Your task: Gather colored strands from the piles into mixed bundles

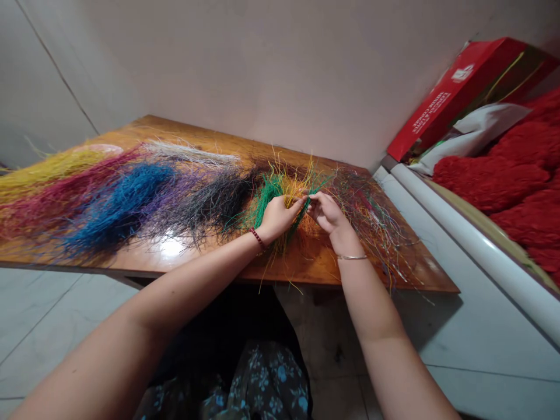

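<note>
Both hands meet over the right half of a wooden table (184,263). My left hand (280,216), with a dark red bead bracelet, is closed around a bunch of yellow and green strands (292,188). Beside it, my right hand (324,211), wearing a thin bangle, pinches green strands (311,197) at the fingertips, close to the left thumb. A green bundle (266,198) shows just left of the left hand, and orange strands (307,228) lie beneath the hands.
Leftward lie black (210,198), purple (168,195), blue (126,204), magenta (79,189), yellow (52,166) and white (188,153) strand bundles. Mixed strands (376,216) spread rightward. A red box (455,93) and red fluffy material (503,181) sit beyond the table's right end, near the wall (262,70).
</note>
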A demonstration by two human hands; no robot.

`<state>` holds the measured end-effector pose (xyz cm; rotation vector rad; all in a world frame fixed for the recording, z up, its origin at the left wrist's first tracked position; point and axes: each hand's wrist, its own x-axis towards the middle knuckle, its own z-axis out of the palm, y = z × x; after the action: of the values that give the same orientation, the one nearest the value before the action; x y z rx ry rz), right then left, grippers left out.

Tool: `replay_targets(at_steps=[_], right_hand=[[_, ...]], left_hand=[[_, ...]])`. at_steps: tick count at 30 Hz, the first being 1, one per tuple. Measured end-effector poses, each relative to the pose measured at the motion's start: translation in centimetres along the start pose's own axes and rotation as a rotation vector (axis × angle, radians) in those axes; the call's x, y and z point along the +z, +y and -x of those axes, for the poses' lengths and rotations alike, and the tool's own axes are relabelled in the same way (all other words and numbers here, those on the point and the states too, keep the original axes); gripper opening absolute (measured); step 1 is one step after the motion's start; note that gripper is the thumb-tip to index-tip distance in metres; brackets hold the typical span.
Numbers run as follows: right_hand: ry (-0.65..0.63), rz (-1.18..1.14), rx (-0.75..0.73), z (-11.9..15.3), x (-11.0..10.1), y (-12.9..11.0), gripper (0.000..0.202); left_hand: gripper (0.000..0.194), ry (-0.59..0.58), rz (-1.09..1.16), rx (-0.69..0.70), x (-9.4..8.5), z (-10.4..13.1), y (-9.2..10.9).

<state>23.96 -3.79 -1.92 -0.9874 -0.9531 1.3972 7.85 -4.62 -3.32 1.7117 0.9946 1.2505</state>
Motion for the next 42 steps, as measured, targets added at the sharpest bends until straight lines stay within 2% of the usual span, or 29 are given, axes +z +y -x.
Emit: replay_targets(at_steps=[7, 20, 26, 33, 42], right_hand=[[-0.047, 0.043, -0.019, 0.0, -0.1, 0.1, 0.014], [-0.109, 0.092, -0.037, 0.4, 0.4, -0.3, 0.025], [-0.104, 0.078, -0.033, 0.2, 0.2, -0.1, 0.018], [-0.046, 0.026, -0.035, 0.2, 0.4, 0.0, 0.022], [-0.024, 0.039, -0.017, 0.3, 0.5, -0.1, 0.027]], left_hand=[[0.035, -0.038, 0.027, 0.013, 0.3, -0.5, -1.1], [0.036, -0.036, 0.01, 0.014, 0.3, -0.6, -1.3], [0.038, -0.009, 0.077, -0.015, 0.4, -0.8, -1.7], [0.032, 0.038, 0.191, -0.026, 0.6, -0.9, -1.6], [0.029, 0.012, 0.291, -0.079, 0.6, -0.6, -0.8]])
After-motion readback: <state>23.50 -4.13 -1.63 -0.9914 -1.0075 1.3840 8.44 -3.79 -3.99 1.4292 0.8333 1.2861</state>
